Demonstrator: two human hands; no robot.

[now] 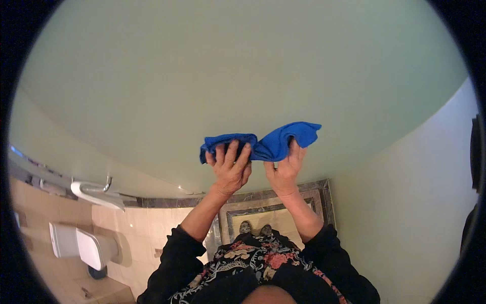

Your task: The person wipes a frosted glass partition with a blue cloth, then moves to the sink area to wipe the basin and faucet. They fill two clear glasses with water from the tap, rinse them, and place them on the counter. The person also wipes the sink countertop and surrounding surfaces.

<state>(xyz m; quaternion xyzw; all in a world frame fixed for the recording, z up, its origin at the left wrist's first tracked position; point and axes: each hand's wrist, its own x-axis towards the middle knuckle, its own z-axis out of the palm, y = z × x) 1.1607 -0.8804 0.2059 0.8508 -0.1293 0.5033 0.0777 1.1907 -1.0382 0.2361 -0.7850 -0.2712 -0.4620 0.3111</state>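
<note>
A crumpled blue cloth (pixel 276 145) lies against a broad, smooth, pale green upright surface (pixel 243 76) in front of me. My left hand (pixel 230 169) presses the cloth's left part, its bent fingers spread over the folds. At the cloth's right part, my right hand (pixel 285 169) grips the fabric, with some fingertips tucked under a fold. Between the two hands the cloth is twisted, and its right corner sticks out past my right hand. Both forearms reach up from black sleeves.
Down to the left stand a white toilet (pixel 96 251) and a curved white fixture (pixel 98 193) beside a chrome fitting. A dark stone border (pixel 326 195) frames the floor around my feet. At the right, a pale wall (pixel 395 213) meets the green surface; dark objects (pixel 476 152) hang at the edge.
</note>
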